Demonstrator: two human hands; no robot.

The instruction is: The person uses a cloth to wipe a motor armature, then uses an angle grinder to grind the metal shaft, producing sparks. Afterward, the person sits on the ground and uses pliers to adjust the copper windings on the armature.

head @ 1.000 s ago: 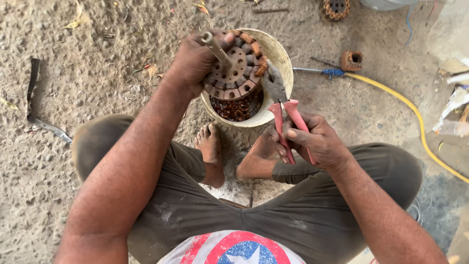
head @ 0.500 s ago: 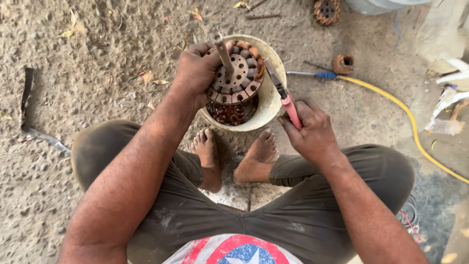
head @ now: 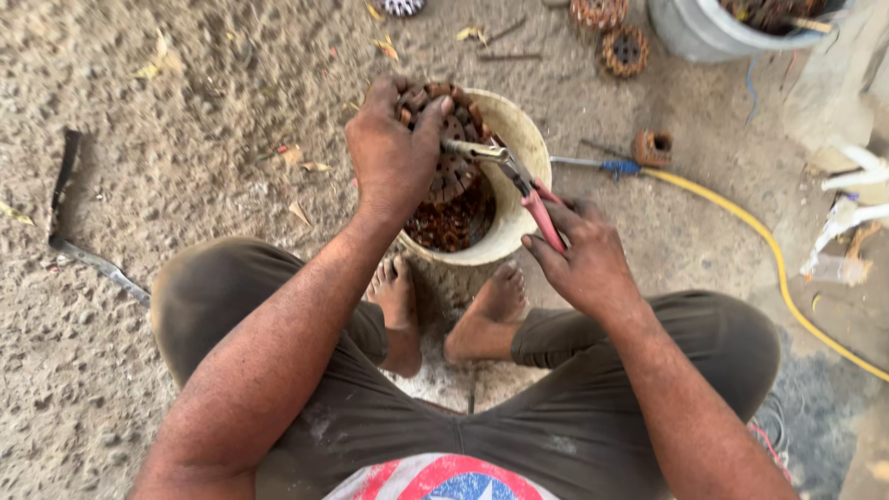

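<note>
My left hand (head: 394, 153) grips a round rusty motor core (head: 451, 157) with slotted rim, holding it over a cream plastic bucket (head: 514, 199). A short metal shaft (head: 472, 150) sticks out of the core to the right. My right hand (head: 583, 255) holds red-handled pliers (head: 532, 199), whose jaws meet the end of that shaft. Reddish copper wire scraps (head: 449, 222) lie inside the bucket. My bare feet (head: 482, 315) rest against the bucket's near side.
A yellow hose (head: 769, 250) runs across the sandy ground at right. A blue-handled tool (head: 602, 167) and a small rusty part (head: 653, 146) lie beside the bucket. More rusty cores (head: 622, 48) and a grey tub (head: 708, 32) sit at the top. A dark metal bar (head: 79, 236) lies at left.
My right hand has brought the pliers up from my lap to the core's shaft. My left hand has turned the core so the shaft points right.
</note>
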